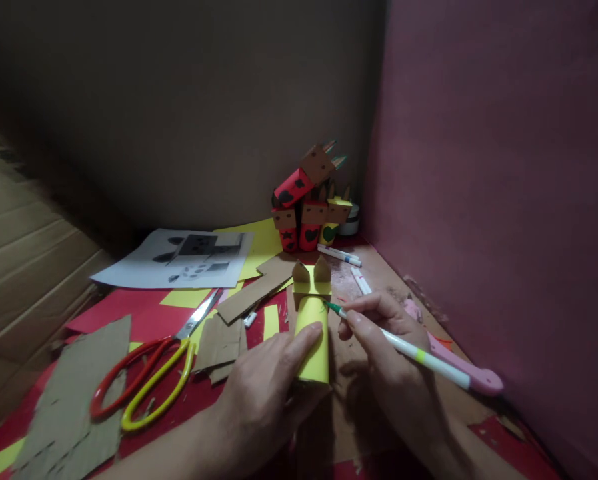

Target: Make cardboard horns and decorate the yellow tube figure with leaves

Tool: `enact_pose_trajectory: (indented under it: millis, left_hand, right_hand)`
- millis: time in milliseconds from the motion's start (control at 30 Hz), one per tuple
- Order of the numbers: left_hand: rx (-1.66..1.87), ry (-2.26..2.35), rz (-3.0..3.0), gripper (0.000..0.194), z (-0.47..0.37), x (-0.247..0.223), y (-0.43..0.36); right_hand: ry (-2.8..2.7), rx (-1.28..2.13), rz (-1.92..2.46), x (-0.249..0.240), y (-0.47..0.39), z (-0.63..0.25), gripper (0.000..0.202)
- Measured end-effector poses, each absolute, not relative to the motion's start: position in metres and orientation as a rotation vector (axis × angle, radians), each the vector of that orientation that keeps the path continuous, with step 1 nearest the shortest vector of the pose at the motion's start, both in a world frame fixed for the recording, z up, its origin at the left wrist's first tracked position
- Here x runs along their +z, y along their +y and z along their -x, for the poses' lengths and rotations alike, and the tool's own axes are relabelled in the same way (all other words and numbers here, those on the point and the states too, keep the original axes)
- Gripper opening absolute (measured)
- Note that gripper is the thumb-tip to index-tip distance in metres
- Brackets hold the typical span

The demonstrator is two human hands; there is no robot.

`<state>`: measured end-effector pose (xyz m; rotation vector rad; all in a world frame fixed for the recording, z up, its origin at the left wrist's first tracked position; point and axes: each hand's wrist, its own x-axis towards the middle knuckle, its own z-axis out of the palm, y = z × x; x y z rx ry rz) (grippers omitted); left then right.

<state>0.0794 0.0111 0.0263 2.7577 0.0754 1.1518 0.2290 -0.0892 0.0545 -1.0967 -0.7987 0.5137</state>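
My left hand (266, 373) is closed around a yellow paper tube (311, 357), its thumb lying along the top. A cardboard band with two pointed cardboard ears (321, 270) sits at the tube's far end. In my right hand (391, 340) is a white marker (403, 347) with a green tip, pinched between thumb and fingers. The green tip is at the tube's upper right side, where a small green mark shows. Whether the tip touches the paper I cannot tell. The underside of the tube is hidden.
Red-and-yellow-handled scissors (156, 373) lie on the left among cardboard pieces (73, 407). A printed sheet (179, 260) rests behind them. Finished-looking red and yellow tube figures (309, 227) stand at the back. Markers (339, 255) and a pink-handled tool (466, 367) lie to the right, near a wall.
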Motion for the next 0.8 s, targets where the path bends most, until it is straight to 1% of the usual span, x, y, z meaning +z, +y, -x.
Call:
enact_pose_trajectory:
  millis: [400,500,800]
  left_hand:
    - [1.167,0.063,-2.767,0.048,-0.0803,0.0298,0.0094]
    - [1.171,0.07,-2.765,0.049,-0.0799,0.0295,0.0099]
    - [1.17,0.093,-2.79,0.049,-0.0796,0.0299,0.0101]
  right_hand:
    - [-0.784,0.534,1.132,0.0548,-0.0914,-0.2269,0.009]
    - [-0.794,0.498,1.161,0.0556,-0.0918,-0.2264,0.01]
    - [-0.807,0.565,1.157,0.0526,-0.0955,-0.2264,0.01]
